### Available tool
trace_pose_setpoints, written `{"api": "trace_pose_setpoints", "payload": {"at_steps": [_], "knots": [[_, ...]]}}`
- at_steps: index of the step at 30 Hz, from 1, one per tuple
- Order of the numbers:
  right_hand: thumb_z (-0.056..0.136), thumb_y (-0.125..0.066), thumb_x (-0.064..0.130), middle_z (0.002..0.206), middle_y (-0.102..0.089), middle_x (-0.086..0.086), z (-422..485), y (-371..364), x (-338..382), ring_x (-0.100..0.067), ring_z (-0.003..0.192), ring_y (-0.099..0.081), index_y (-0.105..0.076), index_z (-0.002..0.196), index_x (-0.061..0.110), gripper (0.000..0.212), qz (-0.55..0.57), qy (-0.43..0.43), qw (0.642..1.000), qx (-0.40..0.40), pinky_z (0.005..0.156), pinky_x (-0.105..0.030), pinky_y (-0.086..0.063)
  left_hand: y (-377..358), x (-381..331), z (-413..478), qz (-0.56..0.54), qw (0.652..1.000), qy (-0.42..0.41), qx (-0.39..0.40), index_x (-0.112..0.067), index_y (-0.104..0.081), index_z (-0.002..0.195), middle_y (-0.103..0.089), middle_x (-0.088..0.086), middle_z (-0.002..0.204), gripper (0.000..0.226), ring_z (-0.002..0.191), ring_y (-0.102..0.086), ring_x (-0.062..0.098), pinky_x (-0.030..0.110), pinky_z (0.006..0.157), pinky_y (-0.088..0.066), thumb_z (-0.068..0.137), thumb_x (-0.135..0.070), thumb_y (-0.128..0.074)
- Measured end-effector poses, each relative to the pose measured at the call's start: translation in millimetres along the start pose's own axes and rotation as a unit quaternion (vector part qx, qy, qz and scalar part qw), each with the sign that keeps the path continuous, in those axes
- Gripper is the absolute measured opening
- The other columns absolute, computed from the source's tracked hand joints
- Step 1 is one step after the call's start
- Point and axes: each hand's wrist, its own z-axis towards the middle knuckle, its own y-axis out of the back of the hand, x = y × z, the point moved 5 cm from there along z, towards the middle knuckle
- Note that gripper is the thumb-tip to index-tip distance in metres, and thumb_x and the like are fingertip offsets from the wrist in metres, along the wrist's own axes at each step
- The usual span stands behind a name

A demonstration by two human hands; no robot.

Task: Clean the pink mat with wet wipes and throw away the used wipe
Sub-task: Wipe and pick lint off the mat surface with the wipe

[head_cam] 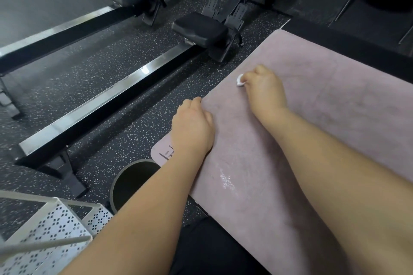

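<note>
The pink mat lies across the speckled black floor, running from lower centre to the right edge. A wet shiny patch shows on it near my left forearm. My right hand grips a bunched white wet wipe and presses it on the mat close to its left edge. My left hand sits at the mat's left edge with curled fingers holding that edge. A round dark bin stands on the floor just left of the mat, partly hidden by my left forearm.
Two black rowing machines with long rails stretch across the floor left of the mat. A white perforated metal rack is at the lower left beside the bin. Dark equipment stands at the top right.
</note>
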Motion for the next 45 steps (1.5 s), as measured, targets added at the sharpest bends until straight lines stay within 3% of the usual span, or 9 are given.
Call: {"api": "trace_pose_setpoints", "payload": {"at_steps": [4,10,14,18,22,27,33,41,45], "knots": [[0.081,-0.067,0.007,0.091,-0.061,-0.007,-14.1,-7.4,22.1,-0.034,0.088,-0.059,-0.076,0.095,0.022,0.022,0.025,0.003,1.0,0.0,0.07,-0.034,-0.047,1.2,-0.3,0.3,-0.002,1.0,0.001,0.009,-0.014,-0.059,0.135,-0.061,0.009,0.117,0.039,0.11,-0.055,0.032,0.046,0.09,-0.046,0.1,-0.023,-0.043],[0.079,-0.066,0.026,0.075,-0.053,0.005,-61.3,-11.9,88.0,-0.021,0.079,-0.055,-0.076,0.086,0.024,0.012,0.086,0.131,0.987,0.019,0.061,-0.03,-0.038,14.2,3.2,-2.2,-0.043,0.998,0.008,0.044,-0.017,-0.06,0.106,-0.064,0.008,0.107,0.024,0.099,-0.061,0.034,0.042,0.078,-0.045,0.102,-0.026,-0.038],[0.088,-0.069,0.03,0.087,-0.06,0.006,-64.5,-3.4,80.2,-0.019,0.093,-0.05,-0.076,0.095,0.035,0.012,0.069,0.189,0.979,0.037,0.064,-0.028,-0.032,31.5,25.7,-8.0,-0.024,0.996,0.002,0.083,-0.02,-0.065,0.119,-0.07,0.007,0.117,0.028,0.104,-0.064,0.034,0.038,0.079,-0.047,0.103,-0.025,-0.042],[0.087,-0.062,0.026,0.092,-0.059,0.0,-39.9,-2.2,37.9,-0.026,0.095,-0.053,-0.073,0.097,0.028,0.015,0.011,0.082,0.996,0.028,0.067,-0.03,-0.029,50.0,65.5,-18.3,-0.016,0.996,0.033,0.078,-0.022,-0.071,0.11,-0.074,0.004,0.104,0.03,0.091,-0.061,0.027,0.034,0.079,-0.043,0.107,-0.033,-0.044],[0.086,-0.064,0.015,0.091,-0.058,-0.006,-41.0,-1.5,47.0,-0.029,0.091,-0.051,-0.077,0.098,0.025,0.021,0.007,0.014,0.999,0.033,0.067,-0.03,-0.024,52.1,100.5,-34.2,-0.086,0.987,0.102,0.092,-0.012,-0.064,0.08,-0.064,0.003,0.073,0.043,0.073,-0.055,0.023,0.036,0.068,-0.04,0.108,-0.042,-0.048],[0.081,-0.07,0.016,0.084,-0.061,-0.001,-83.2,-5.2,110.7,-0.028,0.087,-0.056,-0.078,0.091,0.029,0.018,0.093,0.082,0.991,0.059,0.065,-0.031,-0.039,38.4,111.7,-50.1,-0.261,0.938,0.207,0.094,0.0,-0.068,0.089,-0.06,0.004,0.076,0.051,0.072,-0.052,0.017,0.033,0.071,-0.044,0.104,-0.047,-0.055],[0.09,-0.059,0.019,0.093,-0.055,0.002,-104.9,-6.0,139.9,-0.018,0.093,-0.047,-0.074,0.1,0.026,0.02,0.099,0.221,0.964,0.108,0.07,-0.027,-0.03,37.3,115.4,-56.6,-0.331,0.9,0.265,0.1,-0.005,-0.071,0.091,-0.064,0.003,0.082,0.049,0.076,-0.056,0.018,0.034,0.075,-0.047,0.101,-0.051,-0.059],[0.087,-0.06,0.013,0.099,-0.059,-0.009,-56.8,-5.0,71.3,-0.035,0.096,-0.058,-0.077,0.107,0.029,0.03,0.039,-0.034,0.997,0.049,0.072,-0.03,-0.032,28.8,120.7,-69.5,-0.458,0.806,0.366,0.076,-0.021,-0.073,0.08,-0.073,0.012,0.09,0.037,0.086,-0.066,0.028,0.043,0.085,-0.051,0.098,-0.049,-0.056],[0.088,-0.056,0.02,0.105,-0.06,-0.008,-85.8,-17.8,140.4,-0.034,0.099,-0.059,-0.076,0.111,0.03,0.031,0.061,0.072,0.992,0.085,0.075,-0.033,-0.042,23.7,124.7,-72.6,-0.497,0.756,0.423,0.04,-0.019,-0.063,0.074,-0.063,0.004,0.072,0.038,0.069,-0.059,0.024,0.039,0.076,-0.047,0.104,-0.042,-0.057]]}}
